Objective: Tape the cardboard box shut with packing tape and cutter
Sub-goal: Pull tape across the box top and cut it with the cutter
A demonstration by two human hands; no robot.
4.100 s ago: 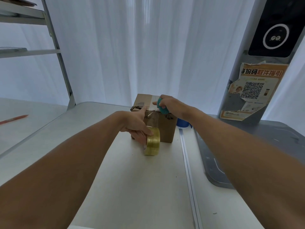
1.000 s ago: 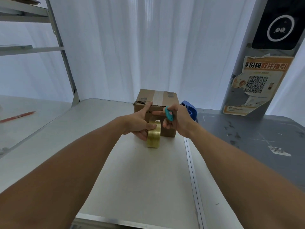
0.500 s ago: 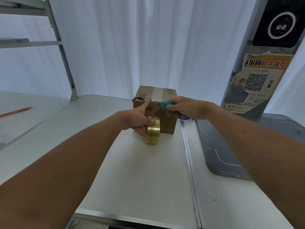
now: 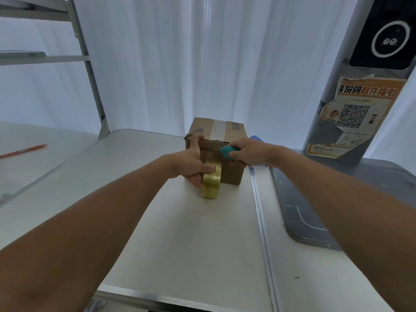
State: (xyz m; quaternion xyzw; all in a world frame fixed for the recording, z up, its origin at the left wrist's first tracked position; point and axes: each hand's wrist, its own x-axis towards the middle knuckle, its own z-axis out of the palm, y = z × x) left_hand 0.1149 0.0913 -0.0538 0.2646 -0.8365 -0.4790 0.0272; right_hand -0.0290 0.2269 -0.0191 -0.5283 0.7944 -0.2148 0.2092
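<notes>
Holding tape roll point(image 4: 211, 184) against near face of cardboard box point(image 4: 216, 152) on worktop point(image 4: 180, 244): left hand point(image 4: 191, 164) closed on roll. Right hand point(image 4: 249, 152) clenched on teal cutter point(image 4: 228, 152), just right of vertical tape strip, blade end toward it.

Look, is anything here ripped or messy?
Yes. The orange poster on the grey post at right is torn and peeling at its edges. The cardboard box also looks frayed at its top left corner.
</notes>
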